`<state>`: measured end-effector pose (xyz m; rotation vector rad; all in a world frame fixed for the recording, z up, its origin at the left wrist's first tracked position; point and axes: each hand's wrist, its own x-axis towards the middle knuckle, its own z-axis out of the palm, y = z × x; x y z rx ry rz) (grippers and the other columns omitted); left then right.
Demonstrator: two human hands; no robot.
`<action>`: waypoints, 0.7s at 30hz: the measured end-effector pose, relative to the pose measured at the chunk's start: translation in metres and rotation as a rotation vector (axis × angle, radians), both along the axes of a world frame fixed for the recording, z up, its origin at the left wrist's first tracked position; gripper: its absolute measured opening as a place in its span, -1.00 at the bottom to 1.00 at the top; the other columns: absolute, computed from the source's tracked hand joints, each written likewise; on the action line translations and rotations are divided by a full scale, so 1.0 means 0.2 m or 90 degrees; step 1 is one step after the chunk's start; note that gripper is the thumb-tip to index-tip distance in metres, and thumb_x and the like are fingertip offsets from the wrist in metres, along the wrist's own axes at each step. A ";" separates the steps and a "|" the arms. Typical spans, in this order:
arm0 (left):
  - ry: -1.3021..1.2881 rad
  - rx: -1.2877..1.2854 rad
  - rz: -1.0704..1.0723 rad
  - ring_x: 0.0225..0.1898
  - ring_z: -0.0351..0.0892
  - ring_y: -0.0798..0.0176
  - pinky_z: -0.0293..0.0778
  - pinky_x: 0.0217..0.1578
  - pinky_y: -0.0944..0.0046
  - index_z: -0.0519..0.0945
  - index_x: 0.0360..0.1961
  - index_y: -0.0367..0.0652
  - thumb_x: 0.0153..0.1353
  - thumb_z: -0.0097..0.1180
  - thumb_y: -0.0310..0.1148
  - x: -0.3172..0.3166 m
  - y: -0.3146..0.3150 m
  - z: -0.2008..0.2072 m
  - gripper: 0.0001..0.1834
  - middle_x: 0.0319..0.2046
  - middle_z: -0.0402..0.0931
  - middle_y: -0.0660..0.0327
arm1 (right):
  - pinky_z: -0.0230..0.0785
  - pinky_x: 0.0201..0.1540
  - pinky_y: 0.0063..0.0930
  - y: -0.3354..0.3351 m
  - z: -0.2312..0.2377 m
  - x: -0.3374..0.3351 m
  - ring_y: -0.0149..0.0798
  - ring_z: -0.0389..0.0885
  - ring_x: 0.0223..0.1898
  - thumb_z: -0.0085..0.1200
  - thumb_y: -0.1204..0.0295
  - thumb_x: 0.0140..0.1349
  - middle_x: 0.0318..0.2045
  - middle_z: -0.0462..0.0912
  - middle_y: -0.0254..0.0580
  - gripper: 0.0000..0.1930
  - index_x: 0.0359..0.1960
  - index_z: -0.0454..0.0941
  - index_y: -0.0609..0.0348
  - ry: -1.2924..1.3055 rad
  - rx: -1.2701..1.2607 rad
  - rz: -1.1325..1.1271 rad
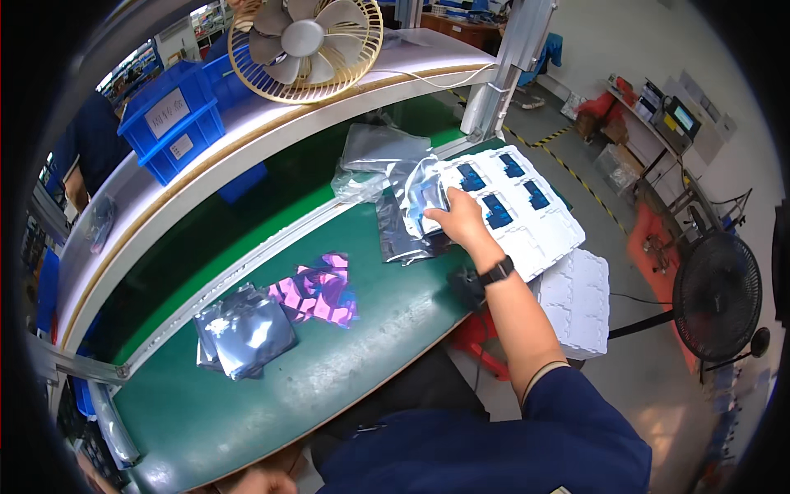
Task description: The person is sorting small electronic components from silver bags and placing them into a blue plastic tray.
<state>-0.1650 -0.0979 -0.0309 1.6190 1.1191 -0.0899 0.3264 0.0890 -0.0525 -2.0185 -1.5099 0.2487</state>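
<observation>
My right hand (461, 216) reaches to the far right of the green bench. Its thumb and fingers are closed at the edge of a shiny silver antistatic bag (411, 183). This bag lies against a white foam tray (535, 239), whose pockets hold several dark blue circuit boards (498, 212). Beneath it is a darker bag (403, 239). My left hand (263, 482) is low at the bottom edge, only partly in view, and its fingers cannot be made out. A stack of silver bags (247, 333) lies nearer on the bench, beside a pink-reflecting sheet of bags (317, 290).
Grey plastic bags (383, 148) lie at the bench's back. Above, a shelf carries a fan (303, 39) and blue bins (171, 119). White foam trays (576, 305) are stacked right of the bench. A black fan (717, 295) stands farther right.
</observation>
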 end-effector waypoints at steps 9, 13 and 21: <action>-0.015 -0.013 0.033 -0.14 0.50 0.18 0.44 -0.13 0.28 0.62 -0.30 -0.23 0.02 0.18 -0.54 0.04 -0.18 -0.10 -0.84 -0.41 0.55 0.18 | 0.44 -0.17 -0.26 -0.28 -0.09 -0.06 -0.01 0.60 -0.28 0.30 0.32 -0.03 -0.31 0.63 0.05 -0.64 -0.25 0.58 0.32 0.037 0.146 0.036; -0.007 -0.023 0.031 -0.14 0.50 0.17 0.44 -0.13 0.27 0.62 -0.30 -0.23 0.03 0.18 -0.53 0.05 -0.24 -0.12 -0.83 -0.40 0.55 0.17 | 0.46 -0.30 -0.38 -0.47 -0.17 -0.05 -0.18 0.62 -0.38 0.24 0.43 0.03 -0.38 0.65 -0.03 -0.80 -0.35 0.60 0.28 0.127 0.139 0.032; 0.048 0.002 0.019 -0.15 0.51 0.16 0.44 -0.13 0.26 0.62 -0.30 -0.24 0.03 0.18 -0.53 0.07 -0.27 -0.08 -0.83 -0.39 0.56 0.15 | 0.43 -0.39 -0.42 -0.64 -0.23 -0.04 -0.22 0.59 -0.49 0.17 0.50 0.06 -0.50 0.62 -0.10 -0.90 -0.45 0.58 0.29 0.202 0.213 0.067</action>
